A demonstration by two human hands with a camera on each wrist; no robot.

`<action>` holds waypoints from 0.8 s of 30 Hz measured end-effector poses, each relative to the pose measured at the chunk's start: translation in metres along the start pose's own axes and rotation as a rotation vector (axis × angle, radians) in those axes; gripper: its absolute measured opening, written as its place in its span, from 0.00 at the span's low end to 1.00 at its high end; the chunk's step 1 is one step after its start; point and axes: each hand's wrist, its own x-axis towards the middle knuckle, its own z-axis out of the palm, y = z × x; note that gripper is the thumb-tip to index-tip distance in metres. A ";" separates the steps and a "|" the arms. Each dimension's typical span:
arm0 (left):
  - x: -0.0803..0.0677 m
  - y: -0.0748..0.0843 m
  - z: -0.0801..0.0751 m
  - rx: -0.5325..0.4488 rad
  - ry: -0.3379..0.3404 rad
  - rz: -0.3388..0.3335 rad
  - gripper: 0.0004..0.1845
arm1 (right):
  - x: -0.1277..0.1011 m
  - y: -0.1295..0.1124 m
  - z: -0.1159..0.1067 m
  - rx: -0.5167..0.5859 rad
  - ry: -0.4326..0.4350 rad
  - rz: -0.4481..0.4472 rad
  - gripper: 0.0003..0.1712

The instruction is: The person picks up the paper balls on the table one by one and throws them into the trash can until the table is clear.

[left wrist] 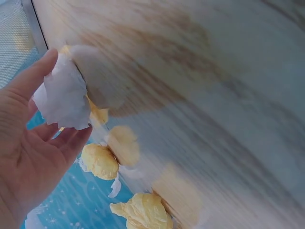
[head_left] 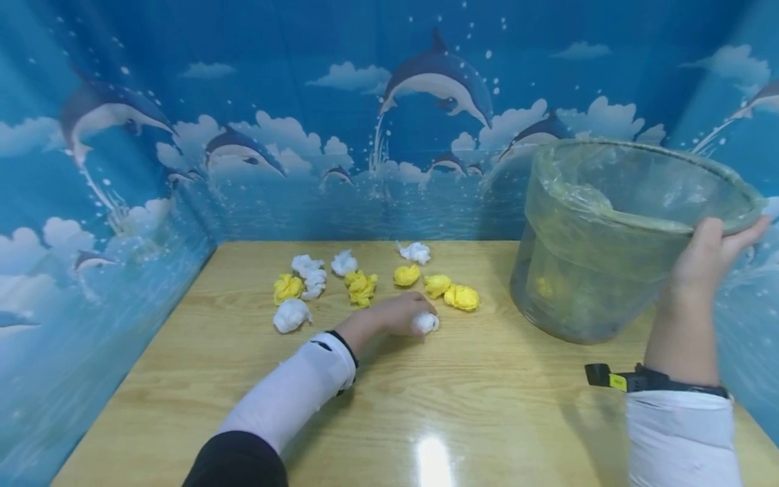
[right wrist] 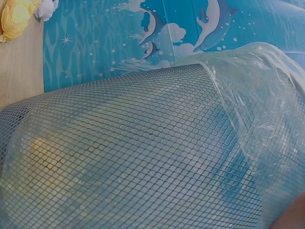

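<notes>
My left hand (head_left: 404,314) reaches across the wooden table (head_left: 487,399) and pinches a crumpled white paper ball (head_left: 425,322) between thumb and fingers; the left wrist view shows that ball (left wrist: 64,98) held against the fingers (left wrist: 71,143). Several yellow paper balls (head_left: 461,297) and white paper balls (head_left: 293,314) lie scattered behind it. My right hand (head_left: 712,253) grips the rim of a grey mesh bin (head_left: 608,237) lined with a clear plastic bag (right wrist: 267,109), tilting it toward the balls. Something yellow (head_left: 544,287) shows through the bin's wall.
Blue dolphin-print walls (head_left: 389,122) enclose the table on the left, back and right. The bin stands at the right side of the table. A bright light reflection (head_left: 433,460) sits on the near tabletop.
</notes>
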 end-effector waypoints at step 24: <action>0.002 -0.001 0.004 0.035 -0.027 -0.009 0.24 | 0.000 0.002 0.000 0.021 0.007 -0.048 0.40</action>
